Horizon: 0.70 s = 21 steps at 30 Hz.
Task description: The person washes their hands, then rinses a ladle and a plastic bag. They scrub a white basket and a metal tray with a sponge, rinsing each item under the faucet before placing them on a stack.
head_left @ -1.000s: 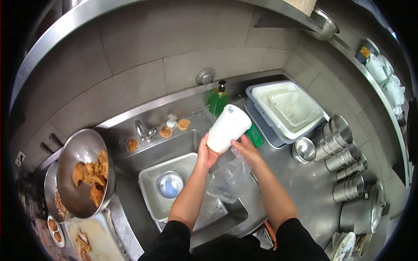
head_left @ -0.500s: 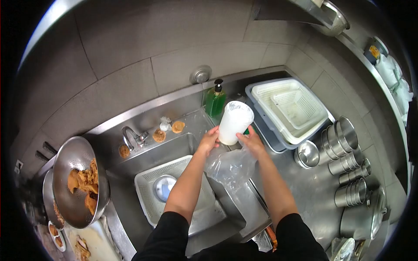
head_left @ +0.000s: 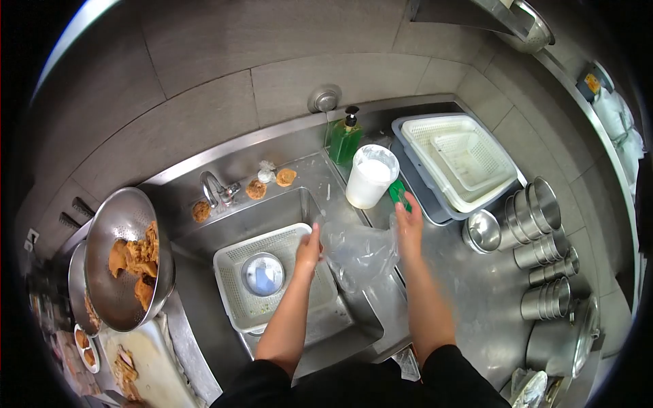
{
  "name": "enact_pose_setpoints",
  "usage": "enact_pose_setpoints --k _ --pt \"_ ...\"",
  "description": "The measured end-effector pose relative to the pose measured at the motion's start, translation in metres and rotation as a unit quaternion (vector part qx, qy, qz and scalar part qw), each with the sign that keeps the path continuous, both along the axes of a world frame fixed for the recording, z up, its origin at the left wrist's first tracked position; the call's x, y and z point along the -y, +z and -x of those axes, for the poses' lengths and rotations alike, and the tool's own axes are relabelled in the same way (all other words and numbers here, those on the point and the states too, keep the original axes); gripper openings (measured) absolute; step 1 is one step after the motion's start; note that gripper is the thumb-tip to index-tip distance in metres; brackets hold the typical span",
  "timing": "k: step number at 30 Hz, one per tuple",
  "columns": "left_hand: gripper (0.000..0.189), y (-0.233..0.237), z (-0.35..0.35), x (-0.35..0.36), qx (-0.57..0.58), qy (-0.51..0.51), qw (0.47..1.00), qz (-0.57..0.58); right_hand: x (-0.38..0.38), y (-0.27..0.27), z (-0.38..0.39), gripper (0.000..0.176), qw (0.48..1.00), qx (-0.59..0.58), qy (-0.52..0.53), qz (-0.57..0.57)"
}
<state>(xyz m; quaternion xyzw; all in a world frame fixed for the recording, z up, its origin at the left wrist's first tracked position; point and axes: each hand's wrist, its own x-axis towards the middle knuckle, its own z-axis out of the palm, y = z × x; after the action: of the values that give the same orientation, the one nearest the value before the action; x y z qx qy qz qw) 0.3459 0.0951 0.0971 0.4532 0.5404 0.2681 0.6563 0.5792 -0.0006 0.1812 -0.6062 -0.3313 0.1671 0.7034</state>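
Note:
A white tub [head_left: 364, 189] with white powdery contents stands upright on the steel ledge beyond my hands. My left hand [head_left: 309, 250] hovers by the right rim of the sink basket, fingers stretched, holding nothing visible. To the right, my right hand [head_left: 409, 228] points forward with fingers extended, its fingertips right at a small green item [head_left: 397, 192] beside the tub. A clear plastic bag [head_left: 360, 250] lies crumpled between both hands, over the sink's edge. In the sink, a white perforated basket [head_left: 235, 285] holds a metal bowl [head_left: 262, 274] with something pale blue inside.
A green soap bottle [head_left: 346, 139] stands behind the tub, with nested baskets [head_left: 408, 146] right of it. Several steel cups [head_left: 544, 207] line the right side. A colander [head_left: 112, 292] with brown food stands left, near the faucet [head_left: 213, 187] and scrubbers [head_left: 256, 190].
Both hands have let go of the white tub, which now stands on the ledge. My left hand has drawn back and left; my right hand has shifted slightly right.

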Motion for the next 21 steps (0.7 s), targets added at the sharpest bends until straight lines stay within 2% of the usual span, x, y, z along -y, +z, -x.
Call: enact_pose_setpoints --k 1,2,3,4,5,6,7,8,9,10,11,12,13,14,15,16,17,18,20,21 --pt "0.054 0.001 0.001 0.008 0.088 -0.016 0.984 0.155 0.013 0.006 0.010 0.054 1.000 -0.020 -0.021 0.006" --pt "0.054 0.002 0.000 0.013 0.090 -0.015 0.984 0.153 0.024 0.011 0.019 0.049 0.998 -0.041 -0.042 0.012" --pt "0.052 0.008 -0.003 0.019 0.181 -0.017 0.968 0.172 0.035 0.011 0.025 0.049 0.998 -0.040 -0.042 0.009" --pt "0.051 0.016 -0.007 0.024 0.271 -0.021 0.944 0.189 0.047 0.010 0.029 0.049 0.997 -0.040 -0.042 0.055" --pt "0.040 0.024 -0.011 0.023 0.280 0.001 0.949 0.146 0.057 0.012 0.029 0.049 0.993 -0.039 -0.042 0.101" --pt "0.040 0.032 -0.012 0.018 0.283 -0.001 0.948 0.143 0.068 0.019 0.025 0.049 0.994 -0.036 -0.042 0.097" --pt "0.036 0.041 -0.012 0.011 0.265 -0.059 0.960 0.070 0.081 0.032 0.020 0.051 0.972 0.041 0.052 0.226" --pt "0.033 0.050 -0.014 0.004 0.244 -0.116 0.963 -0.004 0.090 0.043 0.017 0.053 0.919 0.117 0.143 0.349" --pt "0.027 0.081 -0.016 0.007 0.224 -0.151 0.962 -0.032 0.093 0.055 0.016 0.053 0.919 0.119 0.140 0.348" --pt "0.027 0.101 -0.021 0.004 0.226 -0.155 0.961 -0.033 0.093 0.069 0.013 0.056 0.918 0.190 0.136 0.319" --pt "0.026 0.117 -0.028 -0.001 0.207 -0.246 0.944 -0.075 0.091 0.080 0.009 0.058 0.912 0.260 0.131 0.289" --pt "0.026 0.135 -0.035 -0.005 0.186 -0.333 0.917 -0.116 0.083 0.091 0.007 0.058 0.913 0.260 0.127 0.287" --pt "0.024 0.154 -0.043 -0.007 0.186 -0.385 0.896 -0.121 0.069 0.101 0.006 0.060 0.942 0.202 0.185 0.194" --pt "0.024 0.171 -0.051 -0.011 0.184 -0.388 0.894 -0.124 0.057 0.110 0.005 0.063 0.955 0.140 0.241 0.098" --pt "0.025 0.185 -0.059 -0.017 0.158 -0.456 0.867 -0.119 0.047 0.112 0.000 0.063 0.956 0.140 0.238 0.094" --pt "0.025 0.195 -0.068 -0.024 0.132 -0.521 0.836 -0.112 0.037 0.110 -0.006 0.065 0.948 0.044 0.294 0.110" --pt "0.024 0.204 -0.075 -0.032 0.133 -0.543 0.818 -0.137 0.028 0.108 -0.012 0.066 0.928 -0.051 0.347 0.124" --pt "0.024 0.207 -0.081 -0.040 0.130 -0.544 0.817 -0.139 0.023 0.104 -0.021 0.066 0.929 -0.052 0.346 0.121" --pt "0.022 0.200 -0.097 -0.061 0.062 -0.499 0.828 -0.248 0.016 0.097 -0.043 0.065 0.921 -0.008 0.344 0.181" --pt "0.021 0.195 -0.100 -0.072 0.042 -0.471 0.825 -0.309 0.015 0.100 -0.048 0.047 0.930 0.016 0.323 0.174"
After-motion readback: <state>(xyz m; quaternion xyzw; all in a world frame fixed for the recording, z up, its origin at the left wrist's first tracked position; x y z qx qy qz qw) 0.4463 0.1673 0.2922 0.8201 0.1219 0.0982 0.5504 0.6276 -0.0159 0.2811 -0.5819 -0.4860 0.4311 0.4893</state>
